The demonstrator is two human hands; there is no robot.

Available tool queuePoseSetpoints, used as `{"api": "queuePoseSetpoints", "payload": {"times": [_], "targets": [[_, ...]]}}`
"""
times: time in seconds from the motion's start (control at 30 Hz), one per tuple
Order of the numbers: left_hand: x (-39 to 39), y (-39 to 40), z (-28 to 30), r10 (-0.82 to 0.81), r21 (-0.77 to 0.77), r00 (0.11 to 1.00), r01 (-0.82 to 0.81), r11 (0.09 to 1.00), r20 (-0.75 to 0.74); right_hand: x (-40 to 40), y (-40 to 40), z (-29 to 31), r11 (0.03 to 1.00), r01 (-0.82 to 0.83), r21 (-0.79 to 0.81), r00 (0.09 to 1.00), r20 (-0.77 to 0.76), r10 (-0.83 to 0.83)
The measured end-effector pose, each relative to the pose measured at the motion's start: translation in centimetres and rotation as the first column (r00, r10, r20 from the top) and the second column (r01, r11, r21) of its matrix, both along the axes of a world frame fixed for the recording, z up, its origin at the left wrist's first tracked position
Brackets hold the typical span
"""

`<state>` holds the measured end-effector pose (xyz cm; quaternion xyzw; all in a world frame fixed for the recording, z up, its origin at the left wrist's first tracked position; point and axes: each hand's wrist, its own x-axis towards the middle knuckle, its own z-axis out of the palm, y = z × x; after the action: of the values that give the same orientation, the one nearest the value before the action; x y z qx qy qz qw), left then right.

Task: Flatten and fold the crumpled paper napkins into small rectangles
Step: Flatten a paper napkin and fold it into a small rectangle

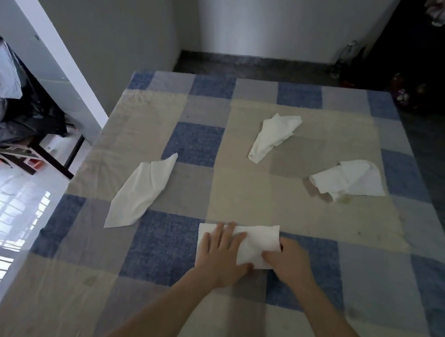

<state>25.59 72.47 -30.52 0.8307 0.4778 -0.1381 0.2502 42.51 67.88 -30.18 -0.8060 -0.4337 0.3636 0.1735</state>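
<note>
I am partway through the first white paper napkin (pixel 254 243), which lies at the near edge of the blue, grey and cream checked cloth on the table (pixel 324 219), just in front of me. It already reads as a rough rectangle, so I judge this to be the flattening and creasing stage of its fold. My left hand (pixel 221 251) lies flat on its left half, fingers (pixel 227 231) straight and spread, pressing the sheet down. My right hand (pixel 289 262) sits at the right end, its fingers curled in and apparently pinching the near right edge, though exactly what they hold is hard to make out.

Next, I think, the right end should be carried over to the left and the crease pressed, while the left hand keeps the thin sheet from sliding.

Three more napkins wait untouched: a long twisted one to the left (pixel 138 193), a crumpled one further back (pixel 274 135), and another crumpled one at right (pixel 349 178), all well apart.
</note>
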Motion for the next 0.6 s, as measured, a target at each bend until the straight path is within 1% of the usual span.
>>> {"api": "queuePoseSetpoints", "payload": {"times": [0.07,0.1,0.13,0.2,0.27,0.3,0.33,0.4,0.5,0.57,0.6], "targets": [[0.5,1.3,1.7,0.054,0.085,0.991,-0.064,0.994,0.123,-0.3,-0.3,0.8,0.996,-0.065,0.060,0.998,0.002,0.065],[0.6,2.1,2.6,0.039,0.087,0.985,-0.054,0.995,0.166,-0.4,-0.3,1.4,0.991,-0.120,0.063,0.993,0.015,0.119],[0.8,3.0,3.6,-0.009,0.053,0.982,-0.001,0.999,0.190,-0.3,-0.3,2.2,0.983,-0.176,0.055,0.984,0.024,0.175],[1.3,4.7,5.7,-0.136,-0.069,0.967,0.154,0.986,0.217,0.0,0.0,4.1,0.954,-0.297,0.044,0.955,0.036,0.296],[1.8,6.0,7.8,-0.201,-0.154,0.936,0.253,0.955,0.290,0.2,0.5,6.7,0.908,-0.417,0.039,0.902,0.139,0.408],[1.9,6.5,8.8,-0.208,-0.151,0.917,0.272,0.951,0.341,0.3,0.8,8.0,0.893,-0.449,0.044,0.878,0.207,0.431],[2.0,6.9,9.8,-0.206,-0.121,0.901,0.269,0.955,0.382,0.5,1.0,9.3,0.888,-0.456,0.061,0.865,0.265,0.426],[2.3,7.6,11.6,-0.170,-0.034,0.867,0.210,0.977,0.468,1.0,1.3,11.8,0.900,-0.419,0.117,0.871,0.330,0.363],[2.3,7.8,13.4,-0.108,0.091,0.793,0.066,0.994,0.600,1.5,0.9,14.6,0.911,-0.354,0.213,0.904,0.328,0.275],[1.6,7.0,14.2,-0.149,0.193,0.745,0.028,0.981,0.650,1.3,-0.3,15.3,0.891,-0.361,0.276,0.896,0.367,0.250],[1.0,6.2,14.3,-0.179,0.233,0.714,0.022,0.972,0.677,1.1,-1.2,15.2,0.862,-0.378,0.337,0.878,0.425,0.218]]}}
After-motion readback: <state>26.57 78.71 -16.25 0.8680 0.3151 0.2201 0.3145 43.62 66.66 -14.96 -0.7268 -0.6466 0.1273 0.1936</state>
